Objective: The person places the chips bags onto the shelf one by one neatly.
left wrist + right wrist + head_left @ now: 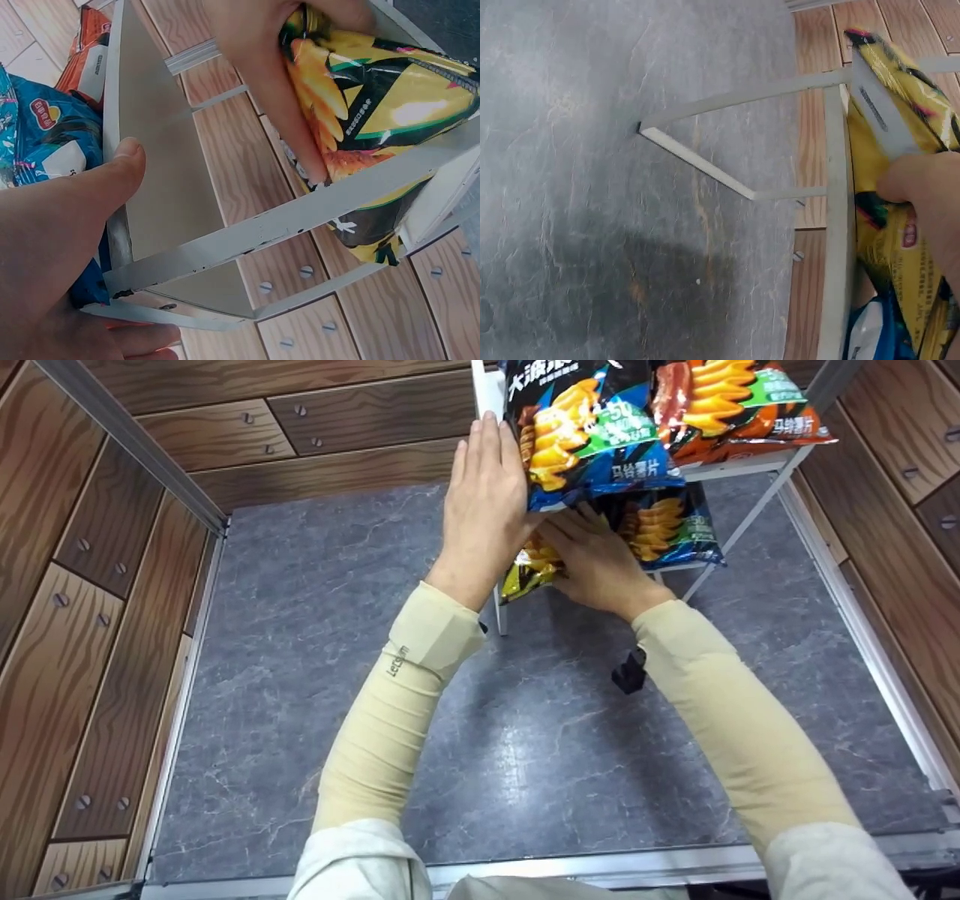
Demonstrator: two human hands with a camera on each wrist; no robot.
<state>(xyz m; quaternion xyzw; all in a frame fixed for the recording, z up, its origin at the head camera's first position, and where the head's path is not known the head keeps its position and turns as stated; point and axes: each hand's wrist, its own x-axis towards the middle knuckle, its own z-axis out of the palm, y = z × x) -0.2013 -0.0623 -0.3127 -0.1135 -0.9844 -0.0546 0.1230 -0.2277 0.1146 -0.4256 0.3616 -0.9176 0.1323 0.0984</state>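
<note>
My left hand (487,502) lies against the left side of the upper shelf with fingers straight, beside a blue-black potato chip bag (592,442). In the left wrist view its thumb (127,165) reaches along the shelf's corner. My right hand (600,562) reaches to the lower level and grips a yellow chip bag (412,97). The right wrist view shows the thumb (907,180) pressed onto that bag. Next to it on the lower level is another dark blue chip bag (667,529). An orange-red chip bag (735,409) sits at the upper right.
The white metal rack (754,515) stands on a grey marbled surface (322,660). Wood-patterned panels (112,547) with screw heads surround it, edged by metal rails (600,870). A black device (628,671) hangs at my right wrist.
</note>
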